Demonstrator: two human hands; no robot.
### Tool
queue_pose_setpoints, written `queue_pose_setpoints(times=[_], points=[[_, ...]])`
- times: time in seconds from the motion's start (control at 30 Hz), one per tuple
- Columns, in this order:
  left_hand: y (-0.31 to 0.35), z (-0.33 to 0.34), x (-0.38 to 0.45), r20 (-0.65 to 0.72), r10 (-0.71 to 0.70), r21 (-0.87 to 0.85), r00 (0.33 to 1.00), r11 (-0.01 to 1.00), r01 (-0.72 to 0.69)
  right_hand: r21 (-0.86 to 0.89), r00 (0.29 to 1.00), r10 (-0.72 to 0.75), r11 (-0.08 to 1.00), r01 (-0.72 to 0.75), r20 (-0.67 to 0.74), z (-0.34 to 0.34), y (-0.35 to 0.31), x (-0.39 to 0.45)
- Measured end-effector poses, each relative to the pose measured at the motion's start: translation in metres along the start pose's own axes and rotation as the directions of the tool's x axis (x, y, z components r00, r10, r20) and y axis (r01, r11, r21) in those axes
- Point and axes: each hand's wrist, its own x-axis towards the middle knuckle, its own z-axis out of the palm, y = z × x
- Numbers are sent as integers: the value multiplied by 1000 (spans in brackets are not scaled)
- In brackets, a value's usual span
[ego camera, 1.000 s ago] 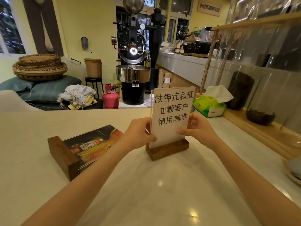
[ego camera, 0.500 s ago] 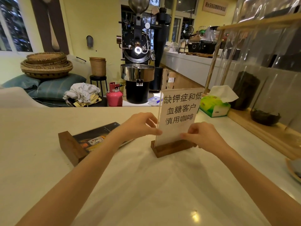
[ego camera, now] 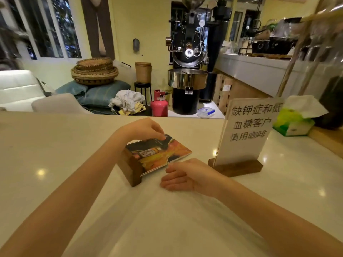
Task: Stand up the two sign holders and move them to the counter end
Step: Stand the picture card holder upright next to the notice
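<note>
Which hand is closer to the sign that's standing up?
Right. The right hand rests on the counter just beside the standing sign, not touching it. The left hand is farther off, over the flat sign.

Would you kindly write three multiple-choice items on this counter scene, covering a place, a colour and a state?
1. Where is the tissue box?
A. behind and right of the upright sign holder
B. left of both hands
C. on the floor

2. What colour is the gas cylinder?
A. blue
B. pink-red
C. white

3. How is the pictured sign holder?
A. upright
B. lying flat
C. lifted clear

Key:
1 A, it sits past the white sign's right edge.
2 B, its body is pink-red.
3 B, its panel lies on the counter, left hand touching its far edge.
</note>
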Motion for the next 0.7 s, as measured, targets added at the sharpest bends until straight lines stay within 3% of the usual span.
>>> queue_pose_setpoints(times=[0.2, 0.33, 0.7], points=[[-44, -11, 7, 34, -186, 112, 982, 977, 182, 273, 998, 48, 960, -59, 47, 19, 0, 17], [-60, -11, 12, 14, -297, 175, 955, 941, 290, 297, 1000, 24, 955, -29, 19, 29, 1, 26], [-63, -3, 16, -33, -339, 16, 940, 940, 340, 259, 992, -36, 964, 66, -117, 35, 0, 36]])
